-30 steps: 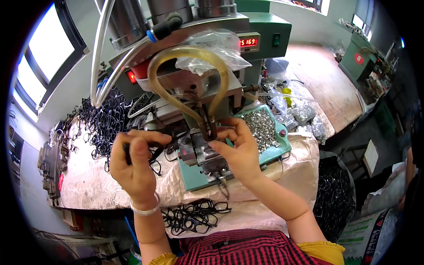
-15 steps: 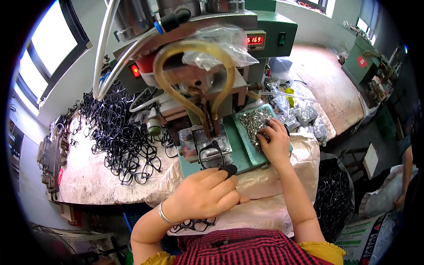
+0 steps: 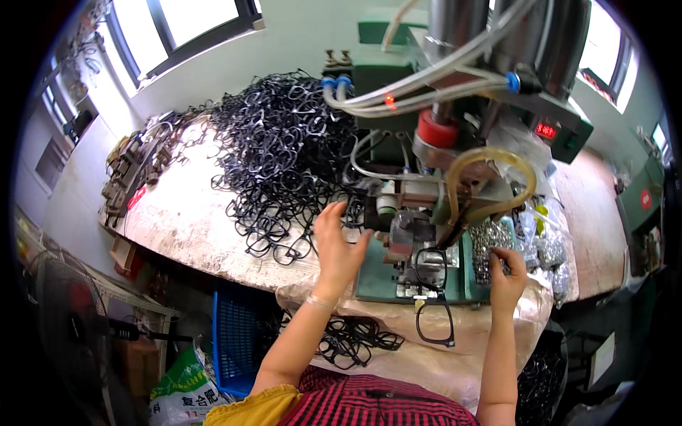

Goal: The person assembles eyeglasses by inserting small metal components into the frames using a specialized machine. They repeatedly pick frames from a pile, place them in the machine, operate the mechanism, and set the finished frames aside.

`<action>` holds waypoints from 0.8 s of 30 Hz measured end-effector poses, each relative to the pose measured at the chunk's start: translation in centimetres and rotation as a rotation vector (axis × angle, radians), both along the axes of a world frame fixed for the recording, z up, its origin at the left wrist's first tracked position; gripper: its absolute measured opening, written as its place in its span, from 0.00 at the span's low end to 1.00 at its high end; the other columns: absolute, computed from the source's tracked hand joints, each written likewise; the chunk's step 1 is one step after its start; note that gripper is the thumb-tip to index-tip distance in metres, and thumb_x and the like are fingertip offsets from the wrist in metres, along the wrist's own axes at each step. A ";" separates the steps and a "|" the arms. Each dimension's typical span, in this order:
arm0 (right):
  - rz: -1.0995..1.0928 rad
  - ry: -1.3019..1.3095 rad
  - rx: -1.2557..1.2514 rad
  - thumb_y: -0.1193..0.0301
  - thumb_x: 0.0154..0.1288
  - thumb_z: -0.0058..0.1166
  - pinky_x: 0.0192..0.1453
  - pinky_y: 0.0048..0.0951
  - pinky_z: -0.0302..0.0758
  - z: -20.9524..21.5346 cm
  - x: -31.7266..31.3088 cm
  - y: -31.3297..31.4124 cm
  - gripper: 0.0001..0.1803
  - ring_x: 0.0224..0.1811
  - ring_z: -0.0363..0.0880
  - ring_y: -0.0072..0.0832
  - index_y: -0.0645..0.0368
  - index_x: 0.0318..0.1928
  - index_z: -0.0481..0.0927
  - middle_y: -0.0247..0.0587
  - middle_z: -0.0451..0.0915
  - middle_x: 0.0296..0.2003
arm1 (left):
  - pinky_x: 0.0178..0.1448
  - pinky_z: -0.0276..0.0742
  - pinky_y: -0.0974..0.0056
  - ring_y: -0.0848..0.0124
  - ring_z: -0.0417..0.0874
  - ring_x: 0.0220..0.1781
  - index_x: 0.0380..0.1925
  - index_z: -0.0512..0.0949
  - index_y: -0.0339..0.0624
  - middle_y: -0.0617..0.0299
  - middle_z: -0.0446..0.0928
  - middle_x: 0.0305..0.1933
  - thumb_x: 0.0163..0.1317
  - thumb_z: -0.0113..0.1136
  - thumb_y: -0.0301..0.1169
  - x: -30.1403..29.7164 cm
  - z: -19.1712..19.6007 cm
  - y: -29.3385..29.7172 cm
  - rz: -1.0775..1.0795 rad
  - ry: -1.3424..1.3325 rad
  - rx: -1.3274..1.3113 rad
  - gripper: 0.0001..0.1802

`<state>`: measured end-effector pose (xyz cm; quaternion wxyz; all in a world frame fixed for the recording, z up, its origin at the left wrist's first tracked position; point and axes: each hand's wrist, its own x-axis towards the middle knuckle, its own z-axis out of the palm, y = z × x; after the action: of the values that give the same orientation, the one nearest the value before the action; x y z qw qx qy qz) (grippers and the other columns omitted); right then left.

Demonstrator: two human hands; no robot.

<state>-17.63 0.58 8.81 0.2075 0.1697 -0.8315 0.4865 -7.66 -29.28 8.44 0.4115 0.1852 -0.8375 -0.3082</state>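
Note:
My left hand [image 3: 337, 248] is held with fingers spread and nothing in it, at the near right edge of a big pile of black eyeglass frames [image 3: 284, 149]. At the tray's near right side, my right hand [image 3: 507, 278] has thumb and fingers pinched together; anything between them is too small to make out. The green tray [image 3: 470, 280] holds small shiny metal parts [image 3: 490, 245]. Between my hands, one black eyeglass frame [image 3: 430, 295] sits with one rim at the press fixture [image 3: 412, 231], its other rim reaching toward me over the covered table edge.
The press, with a red collar [image 3: 437, 129] and a yellowish looped hose [image 3: 527, 167], stands over the fixture. More black frames [image 3: 348, 341] lie close to my body. A blue basket [image 3: 234, 341] is below the table's left side. Metal clamps [image 3: 135, 170] line the far left edge.
The view has turned left. My left hand has left the eyeglass frame at the fixture and opened beside the pile. My right hand has drawn back slightly from the metal parts, fingers pinched.

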 end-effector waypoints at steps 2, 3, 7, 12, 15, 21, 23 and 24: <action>0.043 -0.010 -0.081 0.81 0.58 0.59 0.49 0.28 0.73 0.4 -0.5 -1.9 0.06 0.40 0.79 0.30 0.64 0.37 0.83 0.39 0.81 0.34 | 0.66 0.68 0.51 0.50 0.67 0.65 0.55 0.72 0.36 0.46 0.66 0.65 0.47 0.76 0.34 -2.0 0.1 -2.1 0.057 -0.188 -0.245 0.35; 0.052 -0.028 -0.119 0.81 0.57 0.60 0.50 0.30 0.73 0.0 -0.5 -2.4 0.06 0.39 0.78 0.32 0.63 0.36 0.83 0.40 0.81 0.33 | 0.66 0.68 0.51 0.49 0.67 0.64 0.55 0.72 0.37 0.47 0.67 0.64 0.46 0.77 0.34 -2.8 0.3 -3.0 0.072 -0.255 -0.301 0.36; 0.067 -0.223 -0.391 0.80 0.60 0.60 0.47 0.23 0.73 -0.7 -0.4 -2.8 0.04 0.38 0.79 0.21 0.63 0.37 0.82 0.34 0.82 0.35 | 0.56 0.70 0.55 0.56 0.75 0.52 0.44 0.78 0.43 0.56 0.78 0.47 0.51 0.71 0.31 -2.6 7.3 -6.8 0.312 0.201 -0.499 0.20; 0.048 -0.183 -0.276 0.79 0.62 0.60 0.45 0.20 0.73 0.2 -0.7 -1.8 0.06 0.37 0.78 0.18 0.64 0.40 0.83 0.32 0.83 0.34 | 0.41 0.76 0.57 0.57 0.82 0.37 0.26 0.81 0.42 0.58 0.81 0.33 0.54 0.69 0.39 -0.3 9.1 -9.5 0.288 -0.301 -0.375 0.12; 0.066 -0.174 -0.288 0.78 0.61 0.61 0.45 0.21 0.73 -0.7 -1.9 -3.1 0.06 0.36 0.79 0.21 0.64 0.39 0.83 0.35 0.83 0.34 | 0.39 0.80 0.56 0.53 0.85 0.35 0.24 0.84 0.44 0.54 0.84 0.33 0.49 0.70 0.48 -0.9 0.8 -12.7 0.302 -0.845 -0.348 0.18; -0.113 -0.071 -0.163 0.81 0.61 0.60 0.44 0.20 0.73 -1.4 0.4 1.8 0.06 0.38 0.78 0.19 0.64 0.39 0.84 0.33 0.83 0.34 | 0.24 0.69 0.65 0.71 0.76 0.19 0.21 0.80 0.38 0.62 0.78 0.19 0.58 0.68 0.35 2.3 -3.9 -13.6 -0.072 -0.442 0.419 0.13; -0.065 -0.119 -0.248 0.83 0.61 0.58 0.45 0.22 0.74 -1.7 1.1 3.7 0.07 0.38 0.79 0.21 0.65 0.40 0.84 0.34 0.83 0.36 | 0.20 0.60 0.71 0.80 0.69 0.16 0.22 0.79 0.40 0.70 0.74 0.18 0.62 0.66 0.31 2.8 -2.4 -11.9 -0.239 -0.408 0.920 0.12; -0.021 -0.121 -0.281 0.83 0.61 0.58 0.45 0.22 0.74 -1.3 1.6 3.7 0.07 0.39 0.79 0.21 0.65 0.40 0.84 0.35 0.83 0.36 | 0.21 0.61 0.73 0.80 0.70 0.19 0.25 0.80 0.42 0.71 0.75 0.20 0.63 0.66 0.31 3.1 -1.6 -11.1 -0.340 -0.387 1.000 0.09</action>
<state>-16.06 4.27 7.51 0.1838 0.1005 -0.7681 0.6052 -4.54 -40.37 6.80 0.0572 0.2731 -0.6678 -0.6901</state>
